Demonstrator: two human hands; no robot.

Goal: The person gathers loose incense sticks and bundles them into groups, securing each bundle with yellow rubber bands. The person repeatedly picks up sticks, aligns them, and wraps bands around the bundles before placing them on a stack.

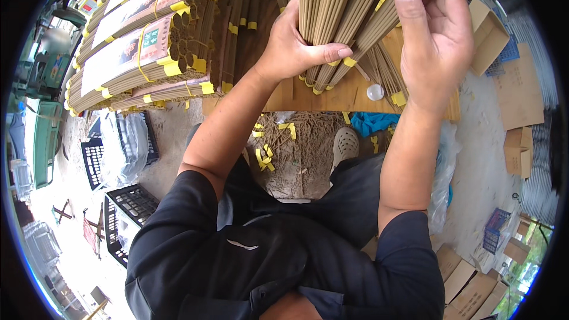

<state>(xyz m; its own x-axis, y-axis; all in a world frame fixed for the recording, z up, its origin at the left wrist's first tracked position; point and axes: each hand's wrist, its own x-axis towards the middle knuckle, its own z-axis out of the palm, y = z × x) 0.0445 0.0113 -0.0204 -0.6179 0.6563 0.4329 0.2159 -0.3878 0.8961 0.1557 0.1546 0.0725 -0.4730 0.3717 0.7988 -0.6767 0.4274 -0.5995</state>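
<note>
My left hand [299,50] is closed around several bundles of brown incense sticks [329,15], its thumb lying across their lower part. Yellow paper bands wrap the bundles near both ends. At the upper right, my right hand [437,47] grips the banded top end of one tilted incense bundle [379,25], thumb in front and fingers partly hidden behind. Below the bundles, loose incense sticks [386,73] lie on the wooden table [284,102] beside a small round whitish object [374,92].
Labelled packs of incense bundles [133,53] are stacked high at the left of the table. Stick scraps and yellow paper bits [264,157] litter the floor by my feet. Black plastic crates [133,204] stand at the left; cardboard boxes [521,92] are at the right.
</note>
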